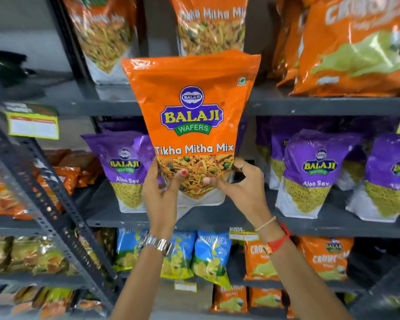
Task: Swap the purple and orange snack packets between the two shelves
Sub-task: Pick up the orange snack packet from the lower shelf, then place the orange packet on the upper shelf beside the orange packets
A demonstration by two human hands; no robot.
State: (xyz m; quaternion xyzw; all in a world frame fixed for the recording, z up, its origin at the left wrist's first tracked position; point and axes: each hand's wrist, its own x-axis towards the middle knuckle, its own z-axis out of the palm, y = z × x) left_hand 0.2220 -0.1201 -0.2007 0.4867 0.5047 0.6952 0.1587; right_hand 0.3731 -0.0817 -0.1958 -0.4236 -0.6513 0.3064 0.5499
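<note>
Shelves (pixel 328 105) of packets, hands (pixel 159 195) holding orange packet (pixel 192 107)

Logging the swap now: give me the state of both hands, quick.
Left hand: closed on the orange Tikha Mitha Mix packet, gripping its lower left.
Right hand: closed on the same packet, lower right.

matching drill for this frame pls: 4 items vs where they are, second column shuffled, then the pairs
Items
1. orange Tikha Mitha Mix packet
2. purple Aloo Sev packets
3. blue packets
4. metal watch

Places
A. on the shelf below the purple row
B. held up by both the left hand and the right hand
C. on the left wrist
D. standing on the middle shelf

Pairs: 1-B, 2-D, 3-A, 4-C
</note>
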